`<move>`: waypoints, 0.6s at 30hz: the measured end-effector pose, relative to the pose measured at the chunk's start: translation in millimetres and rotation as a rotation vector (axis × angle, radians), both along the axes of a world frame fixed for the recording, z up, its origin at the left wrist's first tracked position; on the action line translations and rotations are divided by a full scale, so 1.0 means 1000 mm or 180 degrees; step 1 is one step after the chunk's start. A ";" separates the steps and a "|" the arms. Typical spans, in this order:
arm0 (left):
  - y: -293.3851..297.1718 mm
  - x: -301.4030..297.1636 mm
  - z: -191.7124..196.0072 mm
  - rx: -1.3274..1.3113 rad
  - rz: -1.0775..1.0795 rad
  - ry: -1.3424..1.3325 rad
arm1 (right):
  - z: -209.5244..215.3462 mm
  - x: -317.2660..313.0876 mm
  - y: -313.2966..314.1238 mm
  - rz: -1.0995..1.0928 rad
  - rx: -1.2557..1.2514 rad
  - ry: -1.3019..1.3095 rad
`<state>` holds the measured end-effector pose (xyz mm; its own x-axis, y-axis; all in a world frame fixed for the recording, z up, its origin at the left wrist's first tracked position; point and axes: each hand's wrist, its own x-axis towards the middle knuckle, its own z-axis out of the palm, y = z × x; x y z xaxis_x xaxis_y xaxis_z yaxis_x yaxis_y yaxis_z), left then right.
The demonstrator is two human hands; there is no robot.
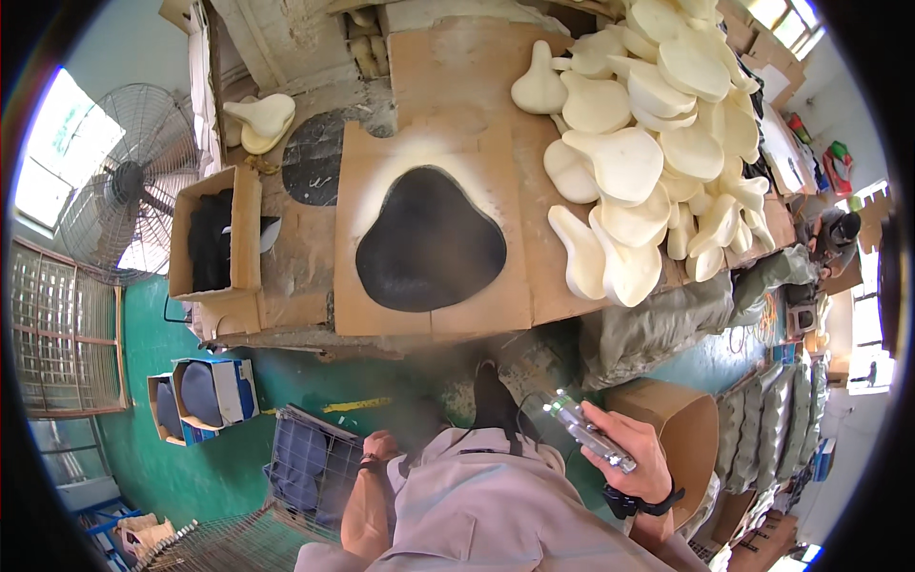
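In my right hand [634,456] is a metal spray gun [596,434] with a green part near its front end, held right of my body and pointing toward the table. A thin hose or cord shows beside it. My left hand [380,446] is closed at my left side, next to a wire basket [324,434] with dark pieces in it; what its fingers hold, if anything, is hidden. Ahead of me, a black rounded-triangular saddle cover [429,243] lies flat on a cardboard sheet [515,305]. Pale overspray rings its far edge.
Cream foam saddle pads [615,162] are heaped on the table's right, two more [262,119] at far left. A cardboard box [243,229] of black pieces stands left, near a large fan [129,181]. Boxed dark pads [200,393] sit on the floor. A person [839,238] is far right.
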<state>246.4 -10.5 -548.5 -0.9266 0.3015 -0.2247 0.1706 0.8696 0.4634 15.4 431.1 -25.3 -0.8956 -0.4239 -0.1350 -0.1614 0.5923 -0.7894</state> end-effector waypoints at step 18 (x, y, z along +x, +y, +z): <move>0.021 -0.122 0.095 0.1831 0.3481 -0.1914 | -0.018 -0.018 0.006 -0.1066 -0.0389 0.0482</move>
